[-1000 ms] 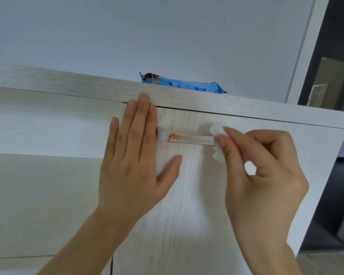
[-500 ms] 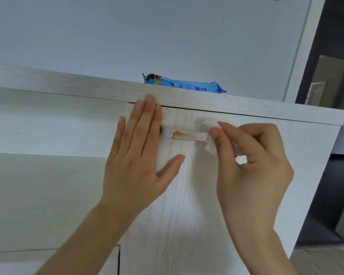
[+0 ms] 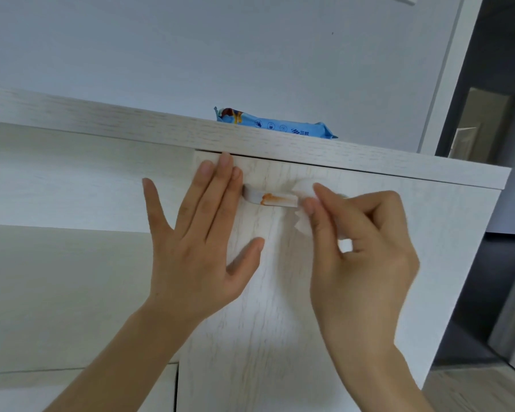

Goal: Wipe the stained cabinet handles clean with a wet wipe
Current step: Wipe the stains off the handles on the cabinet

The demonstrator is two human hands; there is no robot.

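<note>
As right hand pinches wipe, touching handle

two bare forearms, no sleeves, no jewellery

I see the pack of wet wipes lying on the cabinet top, behind its front edge and above the door. On the door's upper part sits the handle. My left hand lies flat on the door, touching the handle's left end; my right hand presses the wet wipe at the handle's right end.
</note>
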